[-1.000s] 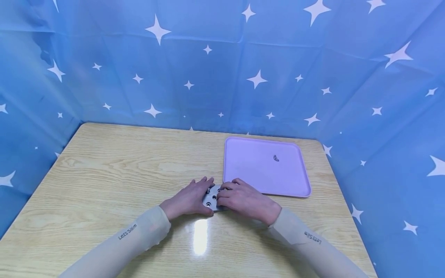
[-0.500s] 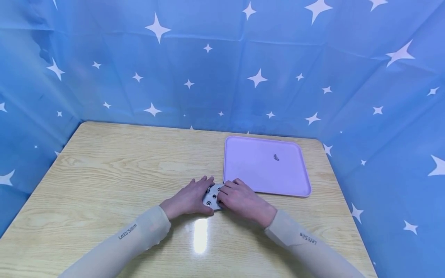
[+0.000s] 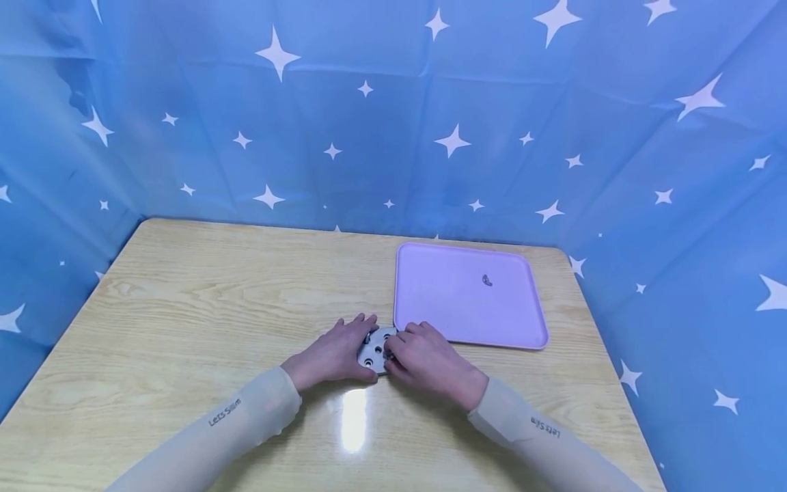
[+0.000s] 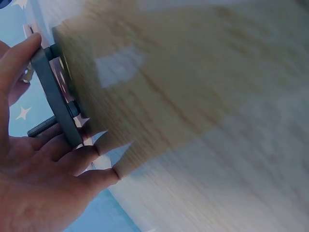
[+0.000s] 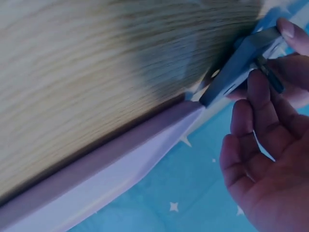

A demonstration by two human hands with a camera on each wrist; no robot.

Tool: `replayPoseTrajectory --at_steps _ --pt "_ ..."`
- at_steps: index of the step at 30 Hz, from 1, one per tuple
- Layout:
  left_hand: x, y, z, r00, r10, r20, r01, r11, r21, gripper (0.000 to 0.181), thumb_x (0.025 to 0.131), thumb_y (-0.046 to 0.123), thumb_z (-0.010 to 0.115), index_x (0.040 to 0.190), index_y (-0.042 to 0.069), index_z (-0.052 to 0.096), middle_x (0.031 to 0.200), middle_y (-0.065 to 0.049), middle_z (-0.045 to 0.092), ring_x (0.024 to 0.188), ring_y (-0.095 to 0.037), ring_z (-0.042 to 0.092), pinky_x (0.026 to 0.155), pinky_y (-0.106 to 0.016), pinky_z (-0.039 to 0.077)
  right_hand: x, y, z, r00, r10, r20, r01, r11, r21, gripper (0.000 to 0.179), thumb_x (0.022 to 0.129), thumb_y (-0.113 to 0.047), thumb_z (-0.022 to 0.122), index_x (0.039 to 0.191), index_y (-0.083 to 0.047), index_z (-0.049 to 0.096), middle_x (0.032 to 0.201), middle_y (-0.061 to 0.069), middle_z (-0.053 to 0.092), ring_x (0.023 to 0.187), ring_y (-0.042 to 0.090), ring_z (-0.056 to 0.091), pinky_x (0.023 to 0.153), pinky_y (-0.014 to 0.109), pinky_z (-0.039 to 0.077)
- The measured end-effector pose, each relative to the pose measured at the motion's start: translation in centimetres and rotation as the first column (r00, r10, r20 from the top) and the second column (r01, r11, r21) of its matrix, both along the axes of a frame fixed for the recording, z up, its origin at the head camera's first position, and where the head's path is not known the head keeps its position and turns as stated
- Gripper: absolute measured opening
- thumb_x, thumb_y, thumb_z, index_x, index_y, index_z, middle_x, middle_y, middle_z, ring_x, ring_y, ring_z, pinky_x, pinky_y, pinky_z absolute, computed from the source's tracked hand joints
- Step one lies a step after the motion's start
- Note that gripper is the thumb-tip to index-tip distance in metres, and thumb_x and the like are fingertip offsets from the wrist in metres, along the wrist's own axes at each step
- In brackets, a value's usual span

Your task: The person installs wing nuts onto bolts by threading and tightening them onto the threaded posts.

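A grey metal plate with several round holes sits at the table's front middle, raised on short dark feet seen in the left wrist view. My left hand grips it from the left, thumb at the near edge and fingers at the far edge. One threaded screw projects from the plate's upper face beside the left fingers. My right hand is at the plate's right side, its fingertips pinching a small dark screw close against the upper face. Those right fingers hide the plate's right part in the head view.
A shallow purple tray lies right behind the plate, its near left corner close to the plate's edge. One small dark metal piece lies in it. The wooden table is bordered by a blue star-patterned curtain.
My right hand has drawn in slightly and rolled, its fingers now curled tighter at the plate's right side. The left hand and the plate keep their places.
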State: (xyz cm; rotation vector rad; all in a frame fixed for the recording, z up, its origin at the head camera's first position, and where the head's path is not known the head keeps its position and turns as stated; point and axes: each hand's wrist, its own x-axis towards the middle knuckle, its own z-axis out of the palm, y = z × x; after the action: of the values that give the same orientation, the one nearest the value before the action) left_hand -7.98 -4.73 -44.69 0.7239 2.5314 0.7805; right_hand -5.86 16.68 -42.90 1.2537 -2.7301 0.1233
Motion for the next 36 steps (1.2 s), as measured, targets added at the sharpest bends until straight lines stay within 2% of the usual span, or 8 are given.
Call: replayPoseTrajectory --at_steps 4,11,14,17,20,24,32,36 --pt "0.0 0.0 -0.1 1.000 -0.004 -0.007 0.004 1.000 0.004 0.100 0.075 0.038 0.091 0.154 -0.001 0.043 0.161 -0.022 0.039 0.151 -0.038 0.032 0.124 -0.059 0.022 0.2 -0.3 -0.1 1.000 -0.012 -0.016 0.011 1.000 -0.027 0.013 0.091 -0.023 0.075 0.088 -0.015 0.066 0.076 -0.004 0.068 0.068 0.016 0.055 0.062 0.030 0.044" --pt "0.0 0.1 -0.2 1.000 -0.003 -0.003 0.003 1.000 -0.001 0.102 0.074 0.038 0.092 0.154 0.000 0.042 0.161 -0.022 0.040 0.151 -0.038 0.032 0.124 -0.059 0.022 0.3 0.0 0.3 0.997 -0.033 0.070 0.033 0.999 0.002 0.019 0.090 -0.029 0.078 0.099 -0.016 0.069 0.086 -0.004 0.071 0.076 0.016 0.058 0.069 0.032 0.049" --pt "0.0 0.1 -0.2 1.000 -0.001 0.005 0.001 1.000 -0.002 0.101 0.075 0.039 0.091 0.155 0.001 0.042 0.161 -0.021 0.039 0.152 -0.037 0.031 0.124 -0.058 0.022 -0.1 0.8 1.0 0.995 0.027 0.099 -0.034 0.997 0.066 0.029 0.092 -0.032 0.078 0.115 -0.018 0.070 0.106 -0.003 0.072 0.096 0.018 0.063 0.081 0.037 0.053" --pt "-0.1 0.0 -0.2 1.000 -0.002 0.012 0.002 1.000 -0.007 0.100 0.076 0.039 0.091 0.155 0.002 0.043 0.162 -0.020 0.038 0.153 -0.037 0.030 0.125 -0.057 0.021 -0.7 1.7 1.5 0.985 0.133 0.111 -0.147 0.981 0.125 0.035 0.096 -0.024 0.074 0.130 -0.021 0.068 0.129 -0.005 0.067 0.120 0.019 0.059 0.094 0.041 0.052" --pt "-0.1 0.0 -0.2 1.000 -0.002 0.016 0.002 1.000 -0.006 0.099 0.076 0.039 0.091 0.155 0.002 0.043 0.162 -0.019 0.038 0.153 -0.036 0.029 0.125 -0.057 0.020 -1.0 2.0 1.5 0.970 0.221 0.104 -0.235 0.960 0.154 0.034 0.100 -0.015 0.067 0.132 -0.024 0.068 0.138 -0.009 0.063 0.129 0.018 0.056 0.097 0.040 0.050" --pt "0.0 0.0 -0.3 1.000 -0.005 0.020 0.005 1.000 0.002 0.099 0.076 0.040 0.091 0.154 0.002 0.044 0.162 -0.019 0.038 0.153 -0.037 0.029 0.125 -0.057 0.020 -1.2 1.9 1.3 0.961 0.261 0.090 -0.273 0.947 0.168 0.028 0.100 -0.015 0.065 0.126 -0.026 0.071 0.134 -0.012 0.065 0.127 0.014 0.057 0.095 0.038 0.050" --pt "0.0 0.1 -0.3 1.000 0.004 0.020 -0.004 1.000 -0.004 0.100 0.075 0.040 0.091 0.155 0.003 0.043 0.163 -0.019 0.038 0.153 -0.036 0.030 0.125 -0.056 0.020 -1.4 1.8 1.1 0.967 0.234 0.098 -0.248 0.953 0.176 0.023 0.100 -0.020 0.068 0.122 -0.029 0.072 0.130 -0.014 0.066 0.120 0.011 0.058 0.095 0.035 0.050" --pt "0.0 0.0 -0.5 1.000 0.008 0.017 -0.008 1.000 -0.002 0.099 0.075 0.039 0.091 0.154 0.003 0.044 0.162 -0.018 0.038 0.153 -0.036 0.030 0.125 -0.057 0.020 -1.5 1.8 0.5 0.968 0.246 0.056 -0.252 0.956 0.152 0.019 0.098 -0.025 0.071 0.117 -0.029 0.072 0.123 -0.015 0.068 0.112 0.011 0.059 0.092 0.035 0.050"
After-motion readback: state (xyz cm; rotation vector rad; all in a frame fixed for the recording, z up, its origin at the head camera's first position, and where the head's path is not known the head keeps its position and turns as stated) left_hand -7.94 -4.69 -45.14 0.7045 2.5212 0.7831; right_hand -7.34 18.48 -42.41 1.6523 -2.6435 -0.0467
